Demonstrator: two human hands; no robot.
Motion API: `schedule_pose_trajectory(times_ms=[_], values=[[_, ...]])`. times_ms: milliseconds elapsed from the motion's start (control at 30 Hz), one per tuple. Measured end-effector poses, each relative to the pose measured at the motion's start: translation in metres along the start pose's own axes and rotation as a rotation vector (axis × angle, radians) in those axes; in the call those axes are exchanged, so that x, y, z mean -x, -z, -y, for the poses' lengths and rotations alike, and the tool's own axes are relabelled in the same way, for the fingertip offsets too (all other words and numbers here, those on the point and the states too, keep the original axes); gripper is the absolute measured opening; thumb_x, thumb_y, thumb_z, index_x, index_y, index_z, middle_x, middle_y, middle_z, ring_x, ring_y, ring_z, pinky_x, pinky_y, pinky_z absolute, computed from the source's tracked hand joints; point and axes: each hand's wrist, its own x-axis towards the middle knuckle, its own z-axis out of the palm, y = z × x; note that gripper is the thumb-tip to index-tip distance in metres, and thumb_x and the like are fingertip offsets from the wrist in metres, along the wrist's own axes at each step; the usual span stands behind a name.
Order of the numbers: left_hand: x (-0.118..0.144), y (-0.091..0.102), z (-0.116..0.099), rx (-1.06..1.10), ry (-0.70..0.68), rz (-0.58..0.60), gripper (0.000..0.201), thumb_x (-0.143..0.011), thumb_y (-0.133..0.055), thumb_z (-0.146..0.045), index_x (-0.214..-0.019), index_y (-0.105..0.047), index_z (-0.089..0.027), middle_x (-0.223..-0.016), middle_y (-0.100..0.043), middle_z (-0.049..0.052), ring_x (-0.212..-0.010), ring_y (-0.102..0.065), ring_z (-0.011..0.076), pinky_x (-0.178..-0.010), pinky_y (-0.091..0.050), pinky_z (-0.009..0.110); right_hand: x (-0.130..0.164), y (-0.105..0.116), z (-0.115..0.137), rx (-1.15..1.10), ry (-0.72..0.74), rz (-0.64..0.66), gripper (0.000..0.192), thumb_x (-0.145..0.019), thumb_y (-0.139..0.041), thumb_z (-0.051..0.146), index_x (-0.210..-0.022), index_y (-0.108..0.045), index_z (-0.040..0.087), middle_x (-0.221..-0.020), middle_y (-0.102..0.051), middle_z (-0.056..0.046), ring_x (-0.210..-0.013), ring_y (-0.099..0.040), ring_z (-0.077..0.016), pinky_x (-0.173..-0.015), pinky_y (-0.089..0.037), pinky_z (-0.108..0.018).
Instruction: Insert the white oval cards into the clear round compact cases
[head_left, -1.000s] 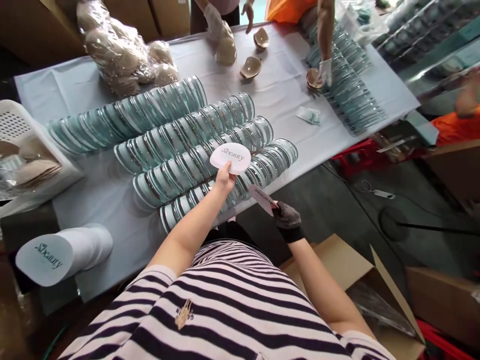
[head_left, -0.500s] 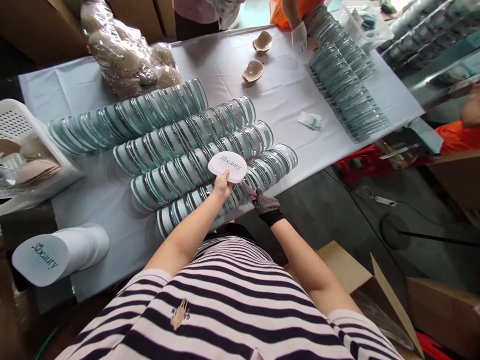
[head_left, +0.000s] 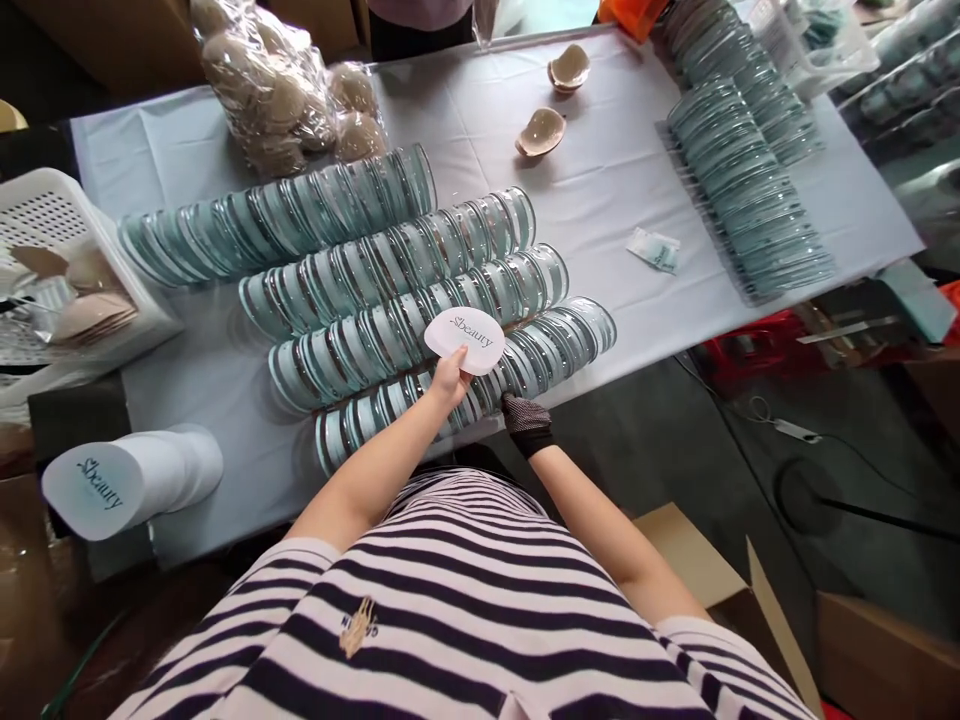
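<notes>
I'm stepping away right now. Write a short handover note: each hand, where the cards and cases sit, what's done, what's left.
Left hand: bare, pinching a white Sbeauty card above the nearest row of clear cases.
Right hand: in a dark glove, at that row's near edge; whether it holds anything cannot be seen.
Card stack: lying on its side at the table's left end.
Done: four rows of cases laid out, overlapping.
Left: the held card is not yet in a case; which cases already hold cards cannot be told.

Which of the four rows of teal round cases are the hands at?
The nearest row of teal-rimmed clear round cases, along the table's front edge; the other three lie farther back.
</notes>
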Motion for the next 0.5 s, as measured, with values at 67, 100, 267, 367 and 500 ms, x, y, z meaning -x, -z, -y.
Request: schedule_pose_trajectory(times_ms=[67,100,267,367,500], values=[[0.001,0.000,0.001,-0.005,-0.014,0.007,0.040,-0.089,-0.058,-0.009,-0.128,-0.063,-0.018,-0.123,-0.070,0.010,-0.116,-0.066,0.0219,-0.099,-0.054,0.036,-0.004,-0.004,-0.001,-0.095,0.026,0.078,0.030,-0.095,-0.040,0.020,-0.108,-0.066,0.017,-0.105,-0.070,-0.016,-0.094,-0.067,-0.0241,-0.080,-0.048,-0.035],[0.001,0.000,0.001,-0.008,-0.027,0.006,0.040,-0.090,-0.057,-0.008,-0.128,-0.063,-0.018,-0.122,-0.071,0.010,-0.116,-0.066,0.0215,-0.099,-0.054,0.035,-0.004,-0.004,-0.002,-0.144,0.036,0.111,0.029,-0.093,-0.041,0.019,-0.107,-0.067,0.016,-0.102,-0.071,-0.016,-0.091,-0.067,-0.0232,-0.079,-0.049,-0.034],[0.004,-0.003,0.006,-0.035,-0.100,-0.020,0.038,-0.088,-0.059,-0.006,-0.124,-0.065,-0.016,-0.115,-0.073,0.009,-0.113,-0.067,0.0211,-0.101,-0.053,0.035,-0.003,0.006,-0.007,-0.439,0.151,0.225,0.042,-0.101,-0.027,0.034,-0.123,-0.058,0.018,-0.076,-0.068,-0.002,-0.059,-0.060,-0.0129,-0.064,-0.053,-0.026],[0.007,-0.007,0.009,-0.075,-0.135,-0.037,0.036,-0.088,-0.058,-0.004,-0.121,-0.066,-0.014,-0.110,-0.075,0.008,-0.113,-0.067,0.0204,-0.103,-0.050,0.035,-0.009,0.023,-0.007,-0.559,0.129,0.151,0.038,-0.096,-0.040,0.042,-0.108,-0.066,0.017,-0.075,-0.069,-0.005,-0.063,-0.062,-0.0155,-0.069,-0.054,-0.029],[0.015,-0.007,0.009,-0.132,-0.151,0.053,0.033,-0.085,-0.061,-0.005,-0.117,-0.068,-0.012,-0.106,-0.076,0.008,-0.112,-0.067,0.0207,-0.106,-0.047,0.036,-0.030,0.053,-0.006,-0.599,0.135,-0.276,0.043,-0.095,-0.041,0.043,-0.121,-0.062,0.018,-0.112,-0.070,-0.011,-0.103,-0.065,-0.0221,-0.094,-0.051,-0.037]])
